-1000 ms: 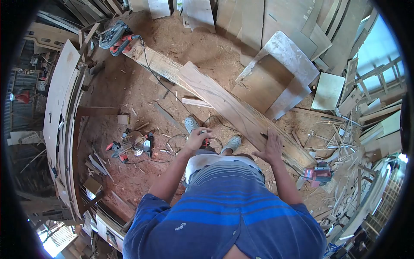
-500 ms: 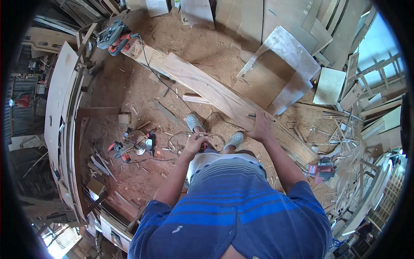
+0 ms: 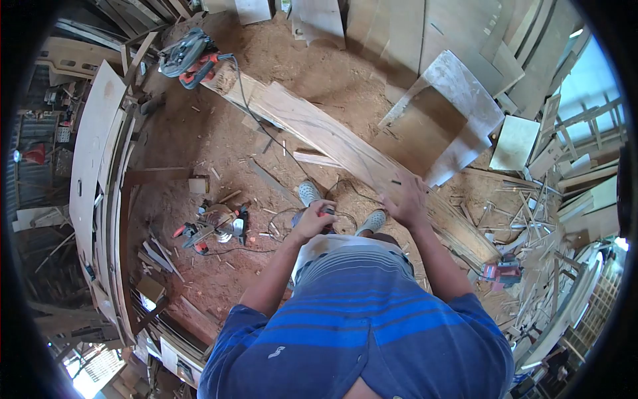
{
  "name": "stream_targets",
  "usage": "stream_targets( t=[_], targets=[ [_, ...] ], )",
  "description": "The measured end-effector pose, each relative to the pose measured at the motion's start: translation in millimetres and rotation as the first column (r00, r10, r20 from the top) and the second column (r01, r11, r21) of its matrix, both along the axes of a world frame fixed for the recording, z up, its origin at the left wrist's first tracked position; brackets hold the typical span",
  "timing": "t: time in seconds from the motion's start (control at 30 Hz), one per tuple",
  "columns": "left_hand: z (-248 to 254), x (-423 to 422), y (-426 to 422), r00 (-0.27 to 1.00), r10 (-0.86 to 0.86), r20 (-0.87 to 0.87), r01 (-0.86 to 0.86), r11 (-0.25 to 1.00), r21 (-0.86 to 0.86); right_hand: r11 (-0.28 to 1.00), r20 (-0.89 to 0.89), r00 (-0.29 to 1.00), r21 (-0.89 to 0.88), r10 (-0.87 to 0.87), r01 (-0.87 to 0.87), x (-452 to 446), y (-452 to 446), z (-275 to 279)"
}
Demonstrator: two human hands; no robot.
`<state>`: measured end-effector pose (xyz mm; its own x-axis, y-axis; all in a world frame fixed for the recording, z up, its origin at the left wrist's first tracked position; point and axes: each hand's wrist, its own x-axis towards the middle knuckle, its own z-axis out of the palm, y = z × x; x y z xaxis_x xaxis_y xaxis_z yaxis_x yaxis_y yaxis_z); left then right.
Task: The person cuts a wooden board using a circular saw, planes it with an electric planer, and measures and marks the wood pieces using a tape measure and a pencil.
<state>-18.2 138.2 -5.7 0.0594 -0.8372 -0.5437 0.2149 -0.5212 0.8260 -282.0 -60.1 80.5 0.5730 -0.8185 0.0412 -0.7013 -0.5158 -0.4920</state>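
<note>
From my distance I saw the long board (image 3: 339,136) lying slantwise on a lower plank (image 3: 232,86), with the circular saw (image 3: 189,61) beyond the board's far end and the right hand (image 3: 407,203) laid over the board's nearer part. The left hand (image 3: 311,223), apart from the board on its left side, had the fingers curled around a small red-and-black object (image 3: 327,211), whereas a dark stick (image 3: 396,181) showed at the right fingers, and whether these pinched it I could not tell. I judged that the right palm should press evenly, so the board would not slip.
</note>
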Motion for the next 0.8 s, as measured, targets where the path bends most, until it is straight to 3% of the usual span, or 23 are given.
stream_targets(
  t=[0.1, 0.2, 0.23, 0.27, 0.37, 0.43, 0.47, 0.53, 0.6, 0.63, 0.8],
  targets=[
    [57, 13, -33, 0.979, -0.198, -0.039, 0.201, 0.971, 0.130, 0.823, 0.237, 0.971, 0.554, -0.012, -0.125, 34, 17, 7],
    [88, 23, -63, 0.940, -0.341, 0.005, 0.340, 0.938, 0.067, 0.810, 0.334, 0.924, 0.480, 0.187, -0.338, 65, 30, 9],
    [94, 25, -70, 0.926, -0.376, 0.009, 0.375, 0.925, 0.062, 0.775, 0.283, 0.944, 0.554, 0.168, -0.304, 72, 30, 13],
    [71, 21, -66, 0.931, -0.337, 0.142, 0.351, 0.931, -0.094, 0.736, 0.231, 0.961, 0.623, 0.151, -0.265, 78, 30, 18],
    [74, 29, -73, 0.877, -0.432, 0.209, 0.460, 0.882, -0.107, 0.618, 0.162, 0.985, 0.769, 0.057, -0.163, 87, 28, 31],
    [86, 33, -80, 0.886, -0.462, 0.046, 0.462, 0.887, -0.009, 0.515, 0.214, 0.976, 0.841, -0.037, -0.164, 76, 26, 22],
    [90, 34, -84, 0.885, -0.465, -0.036, 0.466, 0.884, 0.040, 0.540, 0.186, 0.980, 0.833, -0.070, -0.120, 65, 21, 20],
    [70, 32, -86, 0.857, -0.508, 0.084, 0.495, 0.858, 0.137, 0.584, 0.138, 0.983, 0.811, -0.124, -0.041, 47, 3, 30],
    [75, 30, -88, 0.844, -0.494, 0.211, 0.458, 0.867, 0.196, 0.532, 0.211, 0.913, 0.846, -0.348, 0.007, 13, -15, 19],
    [68, 26, -86, 0.850, -0.490, 0.192, 0.452, 0.866, 0.213, 0.503, 0.240, 0.860, 0.864, -0.451, 0.022, -4, -27, 12],
    [39, -26, -74, 0.889, -0.445, 0.107, 0.411, 0.880, 0.238, 0.613, 0.281, 0.833, 0.785, -0.478, 0.087, -65, -76, -22]
  ],
)
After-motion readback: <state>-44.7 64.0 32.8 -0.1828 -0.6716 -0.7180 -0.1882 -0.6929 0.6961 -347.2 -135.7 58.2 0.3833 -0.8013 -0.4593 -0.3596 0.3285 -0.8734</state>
